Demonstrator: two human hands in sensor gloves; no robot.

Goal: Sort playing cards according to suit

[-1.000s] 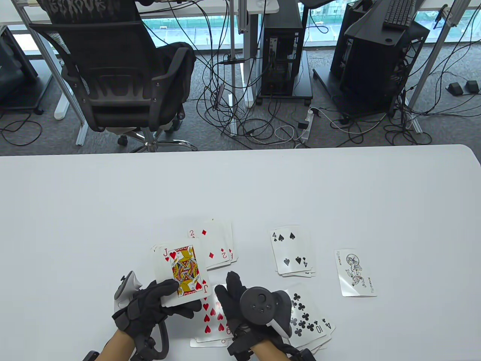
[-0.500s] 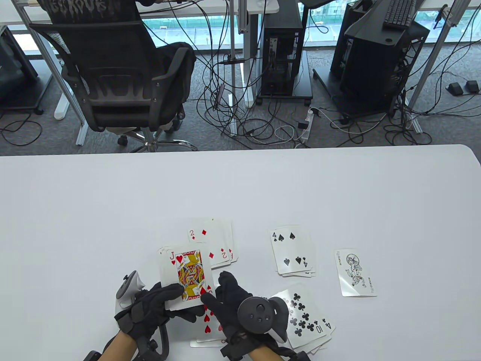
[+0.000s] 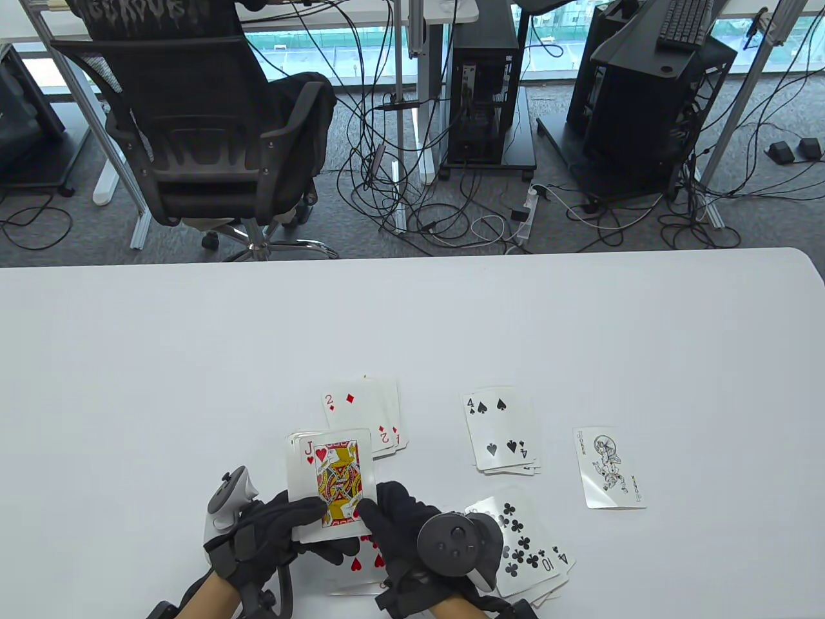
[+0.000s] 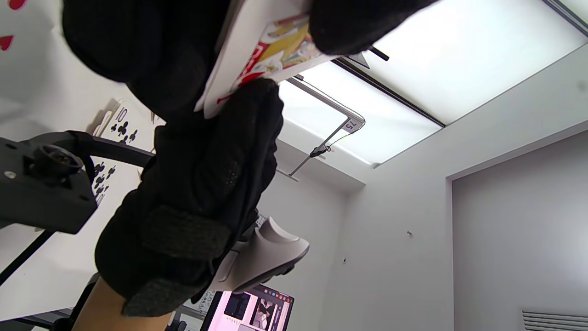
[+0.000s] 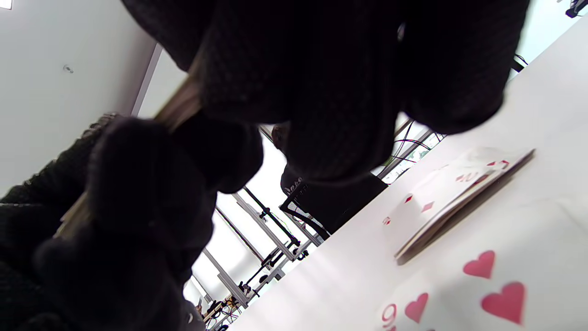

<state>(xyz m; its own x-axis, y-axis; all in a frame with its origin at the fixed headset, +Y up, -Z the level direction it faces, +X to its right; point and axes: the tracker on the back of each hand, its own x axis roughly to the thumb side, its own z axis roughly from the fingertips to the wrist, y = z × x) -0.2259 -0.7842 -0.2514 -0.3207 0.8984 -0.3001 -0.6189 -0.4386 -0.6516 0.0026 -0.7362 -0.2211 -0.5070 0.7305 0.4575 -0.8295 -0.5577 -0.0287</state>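
**Two hands on the held deck, jack of hearts on top**

Two gloved hands meet over the near edge of the white table [image 3: 412, 309]. The left hand [image 3: 277, 535] grips a small deck of cards [image 3: 330, 483] from below, thumb curled over its lower-left corner; the top card is a face-up jack of hearts [image 3: 336, 480]. The right hand [image 3: 403, 525] has its thumb and fingers closed on the lower-right corner of that top card — the left wrist view shows the card edge pinched between dark glove fingers [image 4: 257, 99]. Whether the right hand holds the jack alone or several cards cannot be told.

Sorted groups on the table:

- Hearts pile [image 3: 361, 567]: directly under the two hands, partly hidden; the right wrist view shows a nine of hearts [image 5: 459, 294] on top.
- Diamonds pile [image 3: 380, 412]: just beyond the held deck, two of diamonds uppermost, its near edge overlapped by the deck in the table view.
- Spades pile [image 3: 503, 432]: to the right of the diamonds, apart from them, four of spades on top.
- Clubs pile [image 3: 528, 548]: nearest the right hand, partly covered by its tracker [image 3: 454, 541], ten of clubs uppermost.
- Joker [image 3: 609, 467]: a single card, lying alone to the right of the spades.
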